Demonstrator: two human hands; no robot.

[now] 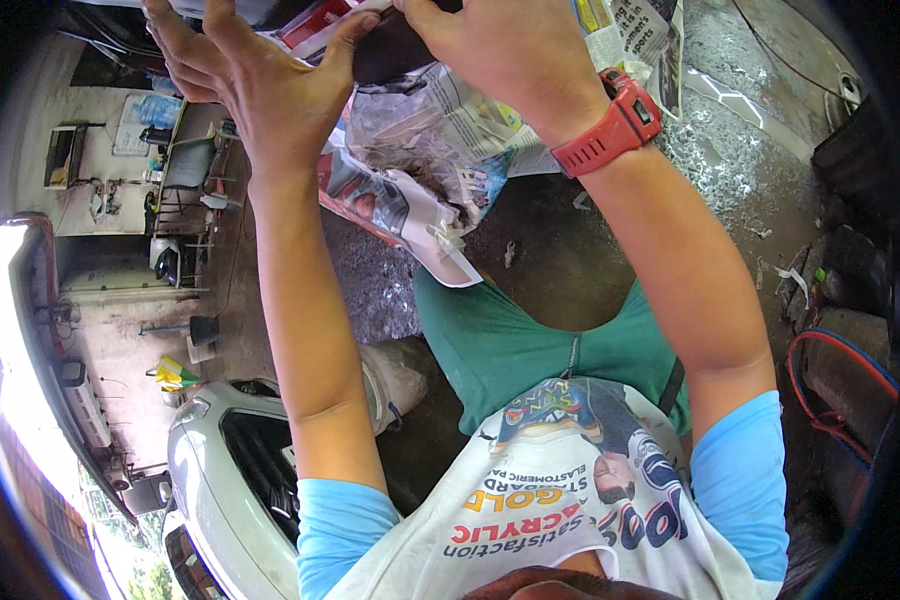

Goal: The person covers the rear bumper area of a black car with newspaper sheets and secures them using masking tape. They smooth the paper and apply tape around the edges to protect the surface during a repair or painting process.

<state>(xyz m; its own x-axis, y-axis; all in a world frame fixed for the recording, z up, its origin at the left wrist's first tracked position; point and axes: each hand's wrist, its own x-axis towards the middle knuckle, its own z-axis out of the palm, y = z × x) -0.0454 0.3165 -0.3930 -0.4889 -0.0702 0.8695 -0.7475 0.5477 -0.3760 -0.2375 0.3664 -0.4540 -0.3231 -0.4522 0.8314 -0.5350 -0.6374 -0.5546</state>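
Observation:
At the top edge my left hand (270,85) reaches up, fingers spread apart, its thumb lying against a pale strip (335,32) that looks like masking tape. My right hand (515,60) is curled at the strip's right end, its thumb on it. The right fingertips are hidden or cut off by the top edge. Under the strip is a dark surface (395,45). Below the hands hang crumpled newspaper sheets (485,115) and a glossy printed page (405,205), with hazy plastic film (385,125) among them. A red watch (615,125) is on my right wrist.
The wet-looking floor (710,215) bears whitish flecks and scraps. A light-coloured car (210,460) stands at lower left. Beyond my left arm are a grey chair (190,163) and a wall (105,345). Red and blue hoses (840,340) loop at the right over dark objects.

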